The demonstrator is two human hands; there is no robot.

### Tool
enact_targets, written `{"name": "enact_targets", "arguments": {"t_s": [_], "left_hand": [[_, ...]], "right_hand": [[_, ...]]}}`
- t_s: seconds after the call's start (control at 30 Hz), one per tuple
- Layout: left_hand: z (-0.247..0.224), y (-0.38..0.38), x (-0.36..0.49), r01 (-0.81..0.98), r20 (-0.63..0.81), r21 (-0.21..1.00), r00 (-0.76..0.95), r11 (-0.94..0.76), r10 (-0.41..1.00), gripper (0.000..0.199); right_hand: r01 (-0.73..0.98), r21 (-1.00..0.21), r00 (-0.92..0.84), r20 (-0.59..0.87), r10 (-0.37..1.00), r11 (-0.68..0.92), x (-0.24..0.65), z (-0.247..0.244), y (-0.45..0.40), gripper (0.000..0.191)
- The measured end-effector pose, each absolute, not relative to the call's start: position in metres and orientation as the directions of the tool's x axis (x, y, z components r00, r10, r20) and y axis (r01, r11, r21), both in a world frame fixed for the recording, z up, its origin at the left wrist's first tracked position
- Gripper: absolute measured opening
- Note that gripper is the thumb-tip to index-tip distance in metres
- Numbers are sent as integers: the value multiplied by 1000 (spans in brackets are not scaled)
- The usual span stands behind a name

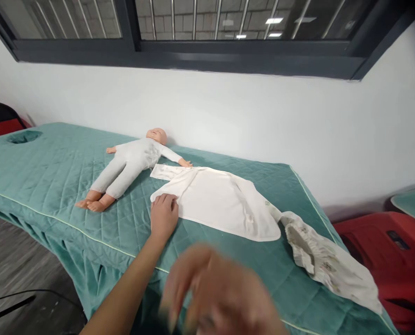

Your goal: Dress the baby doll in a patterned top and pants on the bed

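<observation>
A white cloth baby wrap (214,200) lies spread on the green quilted bed cover, with a narrow strap at its left end. Its printed, gathered pouch (326,260) stretches off to the lower right. My left hand (164,214) rests palm down on the wrap's left edge, fingers close together and lying on the cloth. Nearest the camera, my right hand (217,288) is raised over the bed's front edge, its curved fingers smeared by motion. A baby doll (134,160) in a white suit lies on its back left of the wrap, one hand close to the cloth.
The green bed (54,172) has a face hole at its far left and stands against a white wall (228,111) below a dark-framed window. Red chairs (382,251) stand at the right; another dark and red chair (0,121) is at the far left.
</observation>
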State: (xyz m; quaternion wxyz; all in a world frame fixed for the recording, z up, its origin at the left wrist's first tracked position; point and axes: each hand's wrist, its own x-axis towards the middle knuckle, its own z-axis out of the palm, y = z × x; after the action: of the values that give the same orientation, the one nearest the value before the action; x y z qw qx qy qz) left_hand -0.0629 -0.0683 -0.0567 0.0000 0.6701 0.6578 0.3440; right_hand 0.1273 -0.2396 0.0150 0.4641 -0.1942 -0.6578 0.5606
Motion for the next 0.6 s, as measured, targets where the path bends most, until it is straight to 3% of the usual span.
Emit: {"name": "enact_targets", "arguments": {"t_s": [0.03,0.13,0.2,0.27,0.3,0.4,0.47,0.6], "left_hand": [[-56,-69,-63,881,460,453,-98,-139,883,19],[-55,-69,-62,880,460,456,-100,-138,882,19],[-55,-69,-62,880,460,457,-108,-131,881,20],[-55,-69,-62,879,458,458,-105,-133,883,20],[-56,-69,-62,878,457,458,-102,-136,883,20],[-57,-68,-62,874,459,464,-97,-145,883,21],[-58,-67,-62,870,462,471,-100,-148,881,21],[-61,-66,-63,872,467,468,-104,-146,878,20]], "right_hand": [[-222,-925,-445,377,812,308,136,27,-211,31],[287,-914,-23,293,956,287,182,43,-124,35],[576,-804,223,328,918,148,225,36,-79,39],[784,-613,336,286,897,-99,270,18,-51,42],[836,-509,364,232,902,-207,290,7,-43,42],[837,-432,397,59,916,-335,333,-16,-39,41],[853,-402,348,-39,937,-333,345,-22,-42,38],[835,-439,376,18,926,-331,349,-14,-46,28]]}}
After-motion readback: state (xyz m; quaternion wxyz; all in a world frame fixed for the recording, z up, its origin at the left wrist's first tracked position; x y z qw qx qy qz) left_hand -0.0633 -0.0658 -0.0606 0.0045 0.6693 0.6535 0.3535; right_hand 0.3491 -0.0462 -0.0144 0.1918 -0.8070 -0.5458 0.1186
